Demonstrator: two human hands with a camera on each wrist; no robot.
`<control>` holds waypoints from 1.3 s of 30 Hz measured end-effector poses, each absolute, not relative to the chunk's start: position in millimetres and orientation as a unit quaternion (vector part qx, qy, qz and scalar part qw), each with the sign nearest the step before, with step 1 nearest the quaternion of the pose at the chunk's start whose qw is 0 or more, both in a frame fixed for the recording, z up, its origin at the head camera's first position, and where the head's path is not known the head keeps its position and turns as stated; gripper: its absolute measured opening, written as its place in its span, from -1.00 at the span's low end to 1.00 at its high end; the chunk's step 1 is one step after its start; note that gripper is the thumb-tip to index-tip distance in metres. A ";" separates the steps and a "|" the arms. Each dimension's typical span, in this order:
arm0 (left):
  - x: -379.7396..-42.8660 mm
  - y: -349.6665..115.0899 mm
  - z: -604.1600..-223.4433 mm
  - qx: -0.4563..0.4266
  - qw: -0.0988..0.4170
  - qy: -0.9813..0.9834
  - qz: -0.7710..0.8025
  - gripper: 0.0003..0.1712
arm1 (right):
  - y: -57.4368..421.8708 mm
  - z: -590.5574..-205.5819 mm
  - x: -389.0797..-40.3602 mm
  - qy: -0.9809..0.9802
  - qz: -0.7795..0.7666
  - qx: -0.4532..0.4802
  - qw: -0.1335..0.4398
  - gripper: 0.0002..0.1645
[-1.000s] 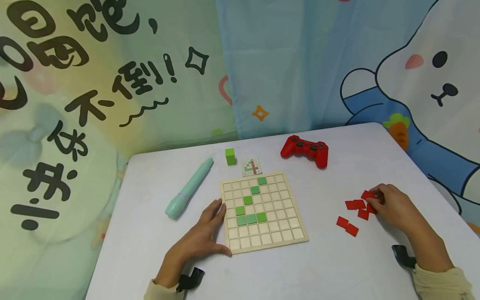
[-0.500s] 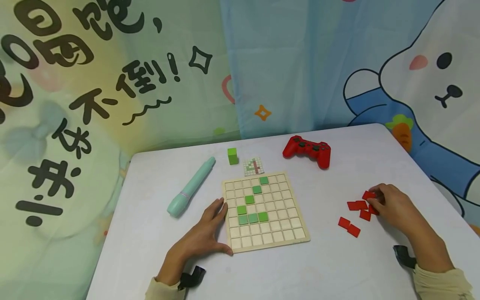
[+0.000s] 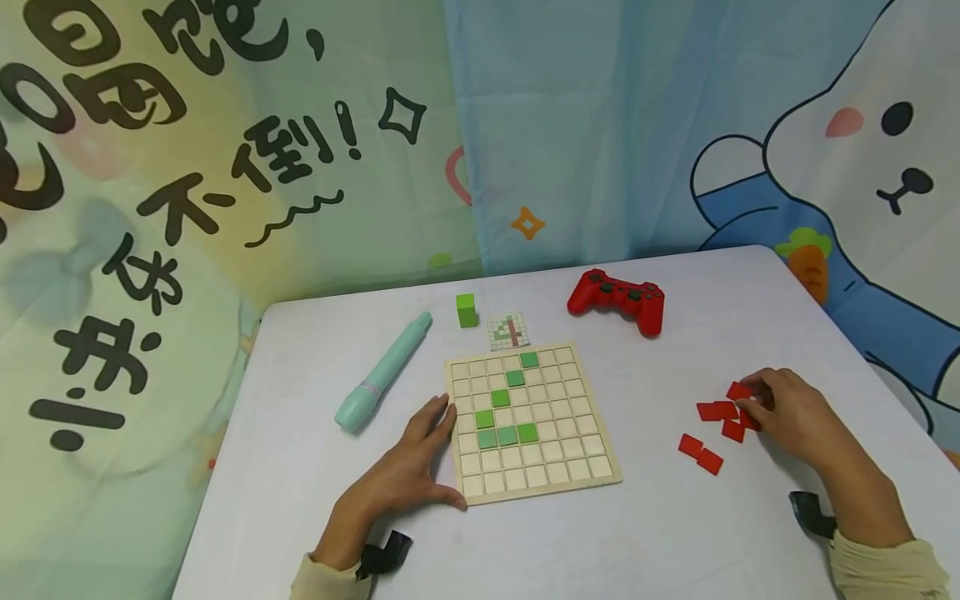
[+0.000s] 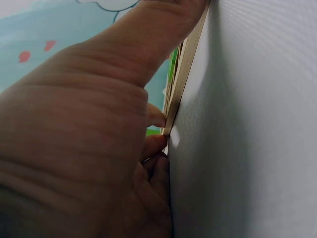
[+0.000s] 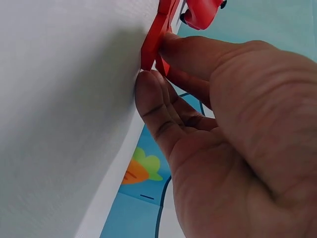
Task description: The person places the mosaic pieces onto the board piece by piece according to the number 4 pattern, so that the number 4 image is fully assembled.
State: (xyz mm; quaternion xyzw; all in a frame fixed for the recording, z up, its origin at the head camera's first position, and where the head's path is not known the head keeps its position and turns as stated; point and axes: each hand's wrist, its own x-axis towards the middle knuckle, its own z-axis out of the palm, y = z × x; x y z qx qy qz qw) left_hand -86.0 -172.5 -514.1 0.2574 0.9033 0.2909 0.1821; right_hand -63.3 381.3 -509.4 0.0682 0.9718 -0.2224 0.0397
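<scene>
A square wooden grid board (image 3: 552, 452) lies on the table in the head view, with several green tiles (image 3: 500, 398) in its cells. My left hand (image 3: 401, 471) rests at its left side, thumb near the front left corner and fingers against the left edge. The left wrist view shows thumb and fingertips touching the board's edge (image 4: 178, 91). On the right, my right hand (image 3: 795, 421) is at a cluster of loose red tiles (image 3: 707, 412), pinching a red tile (image 5: 154, 42) between thumb and fingers. Its fingers partly cover neighbouring tiles.
Behind the board lie a small pattern card (image 3: 508, 332) and a green block (image 3: 467, 311). A red game controller (image 3: 617, 302) sits at the back of the table. A mint-green wand-like object (image 3: 384, 373) lies left of the board. A printed curtain (image 3: 360, 208) hangs behind.
The whole head view has shifted slightly to the right. Both hands stay in the same places relative to the board and the red tiles.
</scene>
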 end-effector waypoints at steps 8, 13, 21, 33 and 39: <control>-87.4 -173.6 -512.8 0.258 0.177 0.904 0.292 0.63 | 374.0 -496.5 -68.5 0.975 -0.208 0.064 0.052 -0.40; -87.0 -173.6 -511.6 0.263 0.176 0.905 0.286 0.62 | 347.9 -470.6 -76.8 0.976 -0.205 0.041 0.052 -0.36; -87.3 -175.2 -512.2 0.266 0.175 0.905 0.281 0.62 | 268.2 -439.4 -108.5 0.969 -0.217 -0.105 0.054 -0.54; -87.3 -174.9 -514.8 0.275 0.171 0.900 0.292 0.61 | 165.5 -476.5 -157.8 0.944 -0.180 -0.257 0.106 -0.80; -87.0 -175.3 -514.1 0.271 0.171 0.902 0.290 0.61 | 156.7 -488.4 -164.4 0.939 -0.184 -0.276 0.094 -0.84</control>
